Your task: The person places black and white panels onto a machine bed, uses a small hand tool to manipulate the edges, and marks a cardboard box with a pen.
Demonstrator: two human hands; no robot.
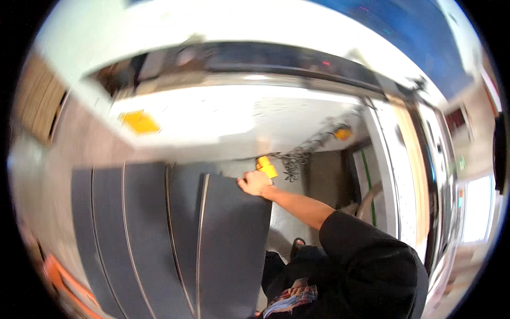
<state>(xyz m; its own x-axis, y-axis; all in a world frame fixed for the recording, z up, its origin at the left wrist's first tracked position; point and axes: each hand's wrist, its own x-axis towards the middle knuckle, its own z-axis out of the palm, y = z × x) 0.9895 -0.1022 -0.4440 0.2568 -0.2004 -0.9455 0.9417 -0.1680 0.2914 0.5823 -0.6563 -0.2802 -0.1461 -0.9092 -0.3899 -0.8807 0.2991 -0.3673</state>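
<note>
My right hand (256, 184) grips the far end of a dark grey panel (231, 239) with a pale edge, its fingers bent over the panel's top edge. That panel stands tilted in front of me, to the left of my legs. Farther left is a row of similar dark panels (141, 212), set side by side with pale edges showing between them. Just beyond my right hand is a yellow block-shaped fitting (266, 167). My left hand is out of view.
Ahead stands a large white machine (207, 119) with a yellow label (139, 122). A coiled black cable (297, 162) hangs by it, near another yellow part (342, 132). At lower left is an orange metal frame (66, 284). Stacked boards (40, 98) sit at far left.
</note>
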